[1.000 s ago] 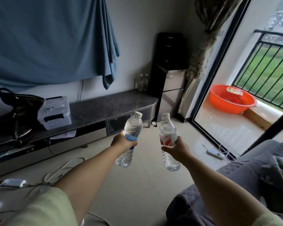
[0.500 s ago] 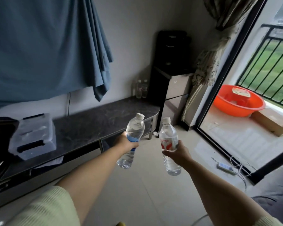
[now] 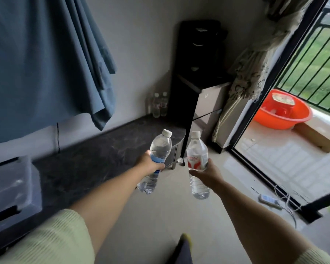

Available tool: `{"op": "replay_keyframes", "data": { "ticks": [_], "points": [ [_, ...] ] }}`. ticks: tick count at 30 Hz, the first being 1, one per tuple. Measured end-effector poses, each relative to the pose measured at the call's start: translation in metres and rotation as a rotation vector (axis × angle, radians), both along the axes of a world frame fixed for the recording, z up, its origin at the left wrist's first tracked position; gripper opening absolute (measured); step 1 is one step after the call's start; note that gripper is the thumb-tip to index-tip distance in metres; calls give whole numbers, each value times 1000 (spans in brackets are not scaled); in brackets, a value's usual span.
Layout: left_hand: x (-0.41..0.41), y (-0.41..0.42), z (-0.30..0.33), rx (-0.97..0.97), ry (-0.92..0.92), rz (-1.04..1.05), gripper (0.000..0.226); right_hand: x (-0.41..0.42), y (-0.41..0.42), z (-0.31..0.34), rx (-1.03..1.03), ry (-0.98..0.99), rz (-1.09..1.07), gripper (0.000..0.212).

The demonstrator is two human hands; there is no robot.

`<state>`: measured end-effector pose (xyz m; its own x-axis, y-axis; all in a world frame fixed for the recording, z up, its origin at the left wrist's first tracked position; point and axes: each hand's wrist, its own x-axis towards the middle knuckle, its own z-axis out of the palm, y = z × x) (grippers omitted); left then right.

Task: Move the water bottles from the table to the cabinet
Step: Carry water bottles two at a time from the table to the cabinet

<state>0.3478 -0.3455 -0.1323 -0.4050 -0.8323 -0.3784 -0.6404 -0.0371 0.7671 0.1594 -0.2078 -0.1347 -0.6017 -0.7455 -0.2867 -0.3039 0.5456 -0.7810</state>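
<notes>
My left hand grips a clear water bottle with a blue label around its middle, tilted to the right. In my right hand I hold a second clear bottle with a red and white label, nearly upright. Both bottles have white caps and hang in the air above the pale floor, just past the right end of the low dark marble-topped cabinet. Several more water bottles stand at the far end of that cabinet top, against the wall.
A tall black unit stands beside the cabinet's far end. A grey plastic box sits on the cabinet at left. A blue cloth hangs on the wall. An orange basin is on the balcony; a power strip with cables lies on the floor.
I have walked closer to the cabinet's right end; the cabinet, black unit and far bottles loom larger. The black bag and grey bedding left the view. Both hands keep their bottles.
</notes>
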Motion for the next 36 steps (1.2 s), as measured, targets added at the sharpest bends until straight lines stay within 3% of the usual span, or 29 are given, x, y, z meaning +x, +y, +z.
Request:
{"op": "replay_keyframes", "data": {
  "ticks": [14,17,24,27,36],
  "points": [
    [-150,-189,-12,12,75,186,48,-185,-211,-10,82,100,76,57],
    [-162,-213,-23,65,65,221,42,-199,-244,-22,114,86,108,58],
    [-171,-291,-55,129,-47,229,57,-207,-326,-54,204,72,191,56],
    [-175,-343,-66,106,-71,220,49,-212,-373,-67,233,68,211,59],
    [-203,-475,-87,111,-57,169,50,-235,-497,-92,191,-41,15,65]
  ]
}}
